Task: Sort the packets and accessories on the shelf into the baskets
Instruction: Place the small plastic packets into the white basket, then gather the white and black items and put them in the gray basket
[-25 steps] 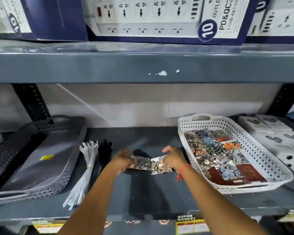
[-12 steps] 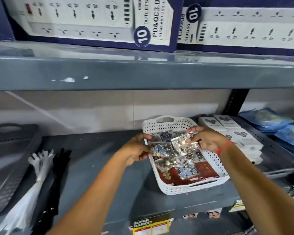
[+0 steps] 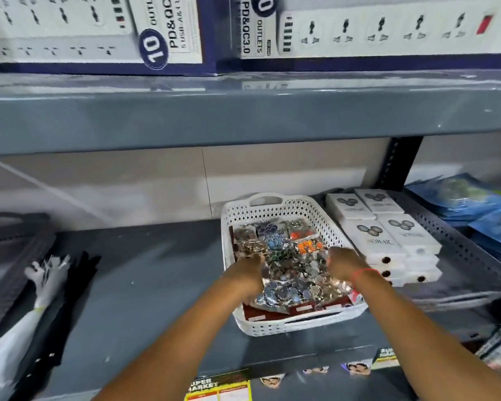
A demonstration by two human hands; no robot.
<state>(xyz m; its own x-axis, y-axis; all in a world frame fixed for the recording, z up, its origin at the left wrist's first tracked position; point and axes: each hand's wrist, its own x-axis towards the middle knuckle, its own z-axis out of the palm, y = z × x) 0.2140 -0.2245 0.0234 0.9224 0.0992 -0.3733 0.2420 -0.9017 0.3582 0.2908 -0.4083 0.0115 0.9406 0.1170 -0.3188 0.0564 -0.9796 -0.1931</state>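
A white perforated basket (image 3: 272,204) stands on the grey shelf (image 3: 156,285), right of centre. It is filled with shiny clear packets of small coloured accessories (image 3: 289,273). Both of my hands are inside the basket, low over its near half. My left hand (image 3: 250,270) grips the left side of the top packets. My right hand (image 3: 343,263), with a red wrist thread, grips their right side. My fingertips are hidden among the packets.
A dark grey basket (image 3: 9,250) sits at the far left. Bundles of white cable ties (image 3: 41,287) and black ties (image 3: 75,287) lie beside it. Stacked white boxes (image 3: 388,235) fill a grey tray (image 3: 463,256) at the right, with blue packets (image 3: 475,204) beyond. The upper shelf (image 3: 243,120) hangs overhead.
My hands carried two packets from the shelf's middle rightwards and lowered them onto the pile in the white basket. The view turned right with them.
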